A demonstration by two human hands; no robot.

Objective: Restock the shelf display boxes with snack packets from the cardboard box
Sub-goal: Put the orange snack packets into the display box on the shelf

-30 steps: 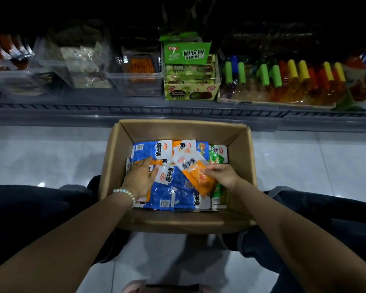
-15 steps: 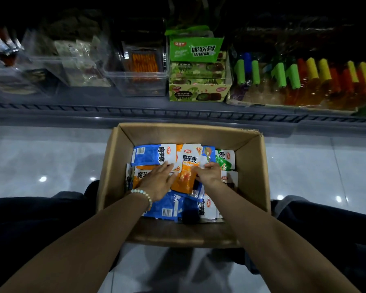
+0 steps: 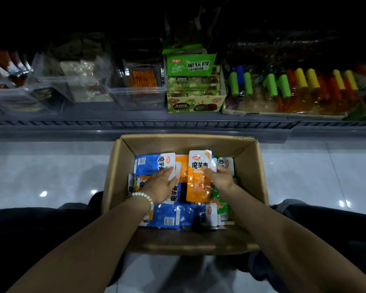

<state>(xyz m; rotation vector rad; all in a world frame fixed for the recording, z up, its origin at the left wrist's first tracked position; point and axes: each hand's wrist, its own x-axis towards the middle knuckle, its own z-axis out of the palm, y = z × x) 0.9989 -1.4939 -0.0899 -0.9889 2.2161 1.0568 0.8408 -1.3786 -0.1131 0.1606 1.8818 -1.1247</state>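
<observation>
Packet [image 3: 197, 187], glossy orange with white top, seemingly pinched by right hand [image 3: 221, 179].

Matt cardboard box [image 3: 249, 166] holds glossy plastic packets [image 3: 154, 166] on polished tiles [image 3: 51, 166].

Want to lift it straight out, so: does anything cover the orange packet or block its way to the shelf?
Nothing visible covers the orange packet; it lies topmost, the right hand pinching its edge. Towards the shelf only the box wall rises, so lift first.
</observation>
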